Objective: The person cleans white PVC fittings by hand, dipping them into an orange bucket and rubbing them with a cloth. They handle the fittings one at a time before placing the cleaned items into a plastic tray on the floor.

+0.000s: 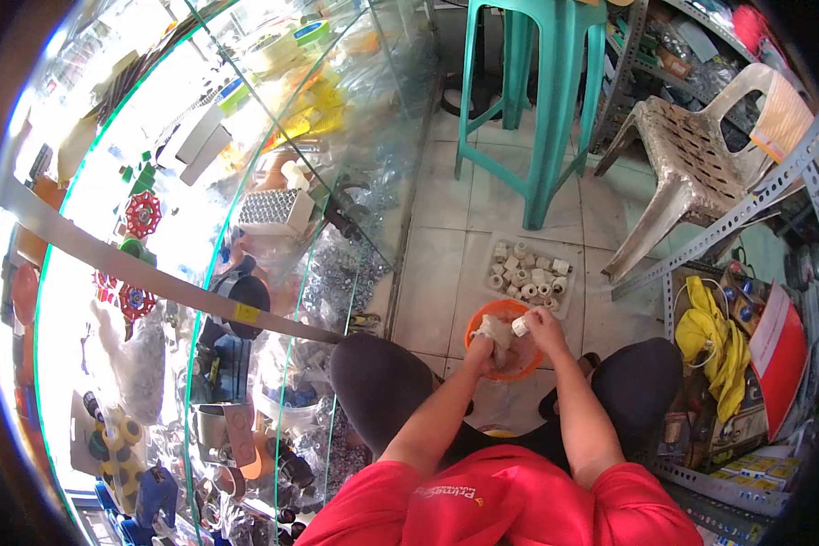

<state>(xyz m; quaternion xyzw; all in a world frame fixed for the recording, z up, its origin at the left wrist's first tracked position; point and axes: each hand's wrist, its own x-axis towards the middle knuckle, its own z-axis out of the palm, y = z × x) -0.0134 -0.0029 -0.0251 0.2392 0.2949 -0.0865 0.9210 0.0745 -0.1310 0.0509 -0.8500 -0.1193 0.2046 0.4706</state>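
Note:
Between my knees, an orange basin [536,367] with cloudy water in it stands on the floor. My left hand [483,351] is closed on a wet, pale cloth [495,328] over the left part of the basin. At the basin's upper right, my right hand [544,331] pinches a small white pipe fitting [520,326]. The cloth and the fitting are close together, a small gap apart. Just beyond the basin sits a clear plastic tray [492,244] holding several white pipe fittings [521,273].
A glass display case [373,173] full of hardware stands along the left. Ahead is a green plastic stool [534,173]. A worn white chair [692,155] stands at right, near metal shelving [737,214] with a yellow cloth [714,341] and a red-and-white panel [779,364].

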